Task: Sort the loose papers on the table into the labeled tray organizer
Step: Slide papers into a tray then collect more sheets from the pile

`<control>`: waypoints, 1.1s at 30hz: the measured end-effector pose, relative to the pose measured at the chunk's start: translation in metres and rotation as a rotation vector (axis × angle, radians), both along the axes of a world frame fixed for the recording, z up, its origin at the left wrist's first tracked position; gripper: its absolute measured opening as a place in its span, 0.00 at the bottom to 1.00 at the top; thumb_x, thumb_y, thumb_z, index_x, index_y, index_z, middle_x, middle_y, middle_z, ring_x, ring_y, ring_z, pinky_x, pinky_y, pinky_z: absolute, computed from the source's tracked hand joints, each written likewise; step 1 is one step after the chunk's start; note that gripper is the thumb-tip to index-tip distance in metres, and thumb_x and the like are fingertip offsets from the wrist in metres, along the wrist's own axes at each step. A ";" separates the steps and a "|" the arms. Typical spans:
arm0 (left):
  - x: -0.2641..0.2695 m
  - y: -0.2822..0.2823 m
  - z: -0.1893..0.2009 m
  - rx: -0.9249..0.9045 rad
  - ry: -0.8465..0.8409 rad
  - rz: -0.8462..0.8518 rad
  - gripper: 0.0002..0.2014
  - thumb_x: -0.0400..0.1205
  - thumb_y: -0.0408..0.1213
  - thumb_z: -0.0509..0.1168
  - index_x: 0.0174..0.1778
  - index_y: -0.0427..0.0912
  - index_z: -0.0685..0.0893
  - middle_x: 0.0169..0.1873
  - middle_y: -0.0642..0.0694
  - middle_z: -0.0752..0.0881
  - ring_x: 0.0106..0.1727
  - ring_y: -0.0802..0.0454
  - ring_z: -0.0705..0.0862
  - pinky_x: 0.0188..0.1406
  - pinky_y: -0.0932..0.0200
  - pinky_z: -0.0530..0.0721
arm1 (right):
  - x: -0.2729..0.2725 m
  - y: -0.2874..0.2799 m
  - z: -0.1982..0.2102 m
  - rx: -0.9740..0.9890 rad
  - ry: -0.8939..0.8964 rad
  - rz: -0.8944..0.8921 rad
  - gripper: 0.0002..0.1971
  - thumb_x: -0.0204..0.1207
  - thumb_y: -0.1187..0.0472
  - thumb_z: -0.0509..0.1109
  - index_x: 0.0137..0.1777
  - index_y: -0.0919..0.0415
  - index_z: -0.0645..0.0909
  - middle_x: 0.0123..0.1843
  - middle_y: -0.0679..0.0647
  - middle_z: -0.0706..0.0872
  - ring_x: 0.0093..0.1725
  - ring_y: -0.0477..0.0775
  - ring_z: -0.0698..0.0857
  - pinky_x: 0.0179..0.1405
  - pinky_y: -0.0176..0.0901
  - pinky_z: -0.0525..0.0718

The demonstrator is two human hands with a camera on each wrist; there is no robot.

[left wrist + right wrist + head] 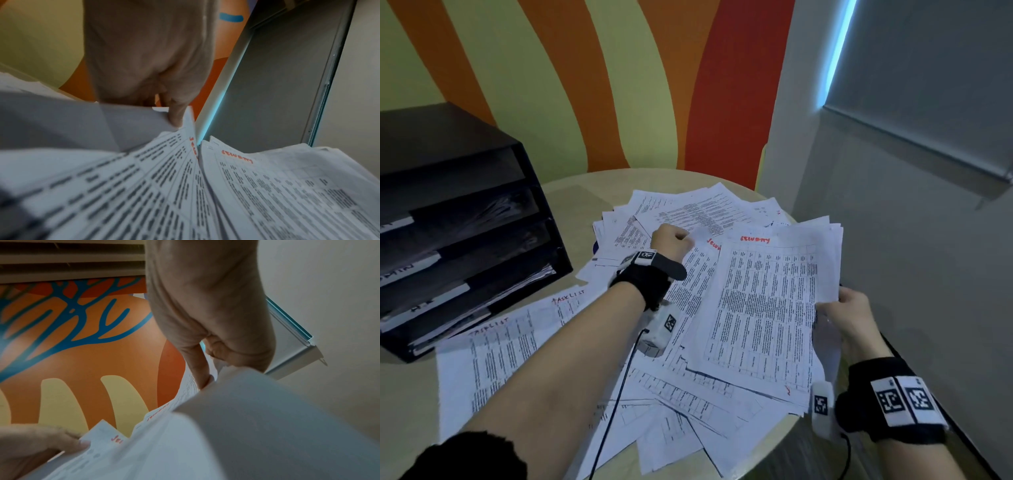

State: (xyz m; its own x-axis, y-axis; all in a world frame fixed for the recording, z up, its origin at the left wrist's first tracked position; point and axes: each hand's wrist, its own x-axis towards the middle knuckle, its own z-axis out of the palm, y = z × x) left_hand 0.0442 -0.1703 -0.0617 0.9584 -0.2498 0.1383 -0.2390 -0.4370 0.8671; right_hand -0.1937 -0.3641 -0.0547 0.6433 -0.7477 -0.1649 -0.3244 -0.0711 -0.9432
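Note:
A heap of loose printed papers (688, 394) covers the round table (571, 192). My right hand (842, 308) pinches the right edge of a stack of sheets (767, 308) headed in red, held lifted above the heap; the same hand (205, 353) and stack (246, 418) fill the right wrist view. My left hand (673, 240) pinches the top corner of another red-headed sheet (695, 284) just left of that stack; in the left wrist view its fingertips (174, 120) hold that sheet (144, 186). The black tray organizer (458, 222) with white labels stands at the left.
Two sheets headed "TASKLIST" (493, 356) lie near the organizer's front. Its lower shelves hold papers. A striped orange and yellow wall (619, 85) rises behind the table, a grey wall with a window blind (928, 102) to the right. Cables run from both wrist cameras.

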 end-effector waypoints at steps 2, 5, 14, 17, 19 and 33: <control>0.001 0.008 0.006 -0.055 -0.060 0.059 0.18 0.74 0.30 0.66 0.17 0.43 0.74 0.20 0.49 0.69 0.28 0.50 0.65 0.31 0.56 0.67 | 0.000 0.000 0.000 -0.004 -0.005 -0.003 0.16 0.74 0.81 0.62 0.37 0.60 0.82 0.38 0.54 0.86 0.40 0.55 0.84 0.43 0.43 0.80; 0.004 0.025 0.022 -0.184 -0.086 0.168 0.07 0.76 0.28 0.69 0.39 0.33 0.92 0.33 0.37 0.89 0.40 0.42 0.86 0.44 0.54 0.83 | -0.003 0.002 0.005 -0.001 -0.012 -0.006 0.13 0.75 0.82 0.61 0.45 0.65 0.82 0.40 0.54 0.86 0.40 0.55 0.83 0.36 0.40 0.78; 0.016 0.107 0.020 -0.083 -0.190 0.292 0.02 0.77 0.31 0.68 0.41 0.38 0.86 0.46 0.43 0.88 0.52 0.46 0.84 0.58 0.50 0.83 | 0.001 0.012 0.011 -0.001 -0.011 0.006 0.11 0.75 0.82 0.61 0.44 0.68 0.81 0.37 0.54 0.84 0.36 0.55 0.82 0.37 0.44 0.77; 0.014 0.119 0.039 -0.283 -0.183 0.332 0.03 0.84 0.33 0.63 0.50 0.37 0.80 0.45 0.35 0.85 0.46 0.44 0.82 0.54 0.49 0.82 | 0.001 0.015 0.012 -0.002 -0.011 0.009 0.12 0.75 0.82 0.60 0.45 0.69 0.81 0.36 0.55 0.83 0.33 0.54 0.80 0.33 0.42 0.75; 0.013 0.126 0.062 -0.352 -0.255 0.402 0.01 0.86 0.31 0.60 0.51 0.37 0.76 0.43 0.38 0.79 0.45 0.47 0.78 0.49 0.57 0.76 | -0.001 0.016 0.015 -0.006 -0.012 0.003 0.11 0.75 0.82 0.60 0.45 0.70 0.81 0.39 0.59 0.84 0.34 0.54 0.81 0.32 0.42 0.76; -0.026 0.117 0.122 -0.607 0.115 -0.124 0.10 0.88 0.34 0.58 0.51 0.40 0.85 0.47 0.40 0.90 0.45 0.45 0.89 0.50 0.46 0.86 | 0.008 0.033 0.031 -0.050 -0.134 0.057 0.05 0.71 0.75 0.63 0.43 0.75 0.80 0.39 0.74 0.80 0.38 0.55 0.76 0.38 0.49 0.70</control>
